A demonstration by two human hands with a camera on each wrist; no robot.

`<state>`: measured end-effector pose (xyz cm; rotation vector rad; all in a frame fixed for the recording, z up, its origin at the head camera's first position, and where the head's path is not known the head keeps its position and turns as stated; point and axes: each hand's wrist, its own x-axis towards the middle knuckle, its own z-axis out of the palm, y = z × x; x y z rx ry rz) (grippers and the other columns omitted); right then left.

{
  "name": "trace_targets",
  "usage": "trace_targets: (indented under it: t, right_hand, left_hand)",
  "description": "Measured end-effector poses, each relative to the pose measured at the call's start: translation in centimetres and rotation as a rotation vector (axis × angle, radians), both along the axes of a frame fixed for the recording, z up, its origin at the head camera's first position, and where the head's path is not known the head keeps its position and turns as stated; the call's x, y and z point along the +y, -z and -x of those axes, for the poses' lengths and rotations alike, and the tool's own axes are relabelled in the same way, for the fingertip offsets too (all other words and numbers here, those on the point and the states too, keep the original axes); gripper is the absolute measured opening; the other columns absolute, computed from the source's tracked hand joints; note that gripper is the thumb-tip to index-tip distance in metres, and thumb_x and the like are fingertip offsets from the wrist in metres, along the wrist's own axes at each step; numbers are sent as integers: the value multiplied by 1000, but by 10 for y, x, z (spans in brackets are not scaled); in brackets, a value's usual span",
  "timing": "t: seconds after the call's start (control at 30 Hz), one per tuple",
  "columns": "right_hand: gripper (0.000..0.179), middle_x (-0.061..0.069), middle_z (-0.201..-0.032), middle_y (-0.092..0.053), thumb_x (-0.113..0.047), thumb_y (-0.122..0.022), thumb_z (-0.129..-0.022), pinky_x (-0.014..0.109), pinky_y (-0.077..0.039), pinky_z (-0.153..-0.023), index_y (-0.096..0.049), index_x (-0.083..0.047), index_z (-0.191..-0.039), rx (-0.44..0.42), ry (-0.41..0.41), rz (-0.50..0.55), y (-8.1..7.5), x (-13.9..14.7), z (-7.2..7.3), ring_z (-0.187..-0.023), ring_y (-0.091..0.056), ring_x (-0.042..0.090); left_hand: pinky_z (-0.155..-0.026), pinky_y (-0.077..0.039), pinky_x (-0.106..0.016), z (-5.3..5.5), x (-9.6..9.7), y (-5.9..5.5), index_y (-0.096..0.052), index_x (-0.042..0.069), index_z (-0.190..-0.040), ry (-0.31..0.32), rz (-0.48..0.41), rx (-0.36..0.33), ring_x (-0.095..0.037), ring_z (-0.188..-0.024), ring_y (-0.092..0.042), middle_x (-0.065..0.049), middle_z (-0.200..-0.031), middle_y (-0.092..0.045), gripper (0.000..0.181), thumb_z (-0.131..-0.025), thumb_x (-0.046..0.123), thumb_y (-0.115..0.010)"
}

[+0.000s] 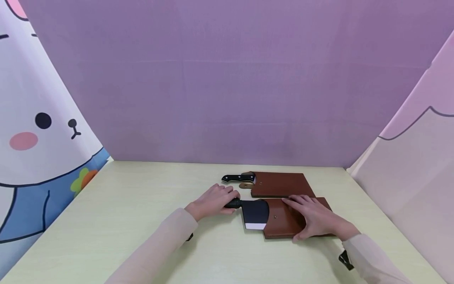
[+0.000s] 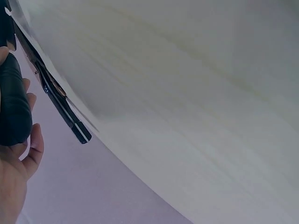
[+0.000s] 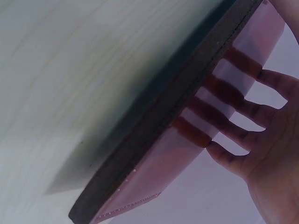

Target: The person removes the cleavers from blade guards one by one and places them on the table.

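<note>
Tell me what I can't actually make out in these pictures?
- Cleaver: head view; most of the blade is hidden inside the near brown sheath.
- Its handle: the left hand curls round it in both views.
- Far knife: blade hidden in the far sheath.
- Right hand: right wrist view shows only its fingers, blurred.

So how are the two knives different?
The near cleaver sticks half out of its brown sheath, its dark blade showing; the far knife is tucked in its own sheath, only the handle showing. The left hand grips the cleaver's handle; nobody touches the far knife. Both have black handles.
</note>
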<state>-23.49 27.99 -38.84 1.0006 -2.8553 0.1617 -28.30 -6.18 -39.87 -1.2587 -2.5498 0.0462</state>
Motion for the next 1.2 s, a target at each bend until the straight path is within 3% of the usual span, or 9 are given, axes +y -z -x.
trace_targets:
  t: [1.2]
  right_hand:
    - [109,18,-137,-41,-73,-68,-53,63,-33,-90,-38,-14,-139,-23,16,-5,-2,3,-2,-121,-39,38]
  left_hand:
    - [-73,-45,-31,0,-14,0,-55,21,-111,32,-79,6,-12,-76,-57,4,-93,-59,35,-84,42,-60]
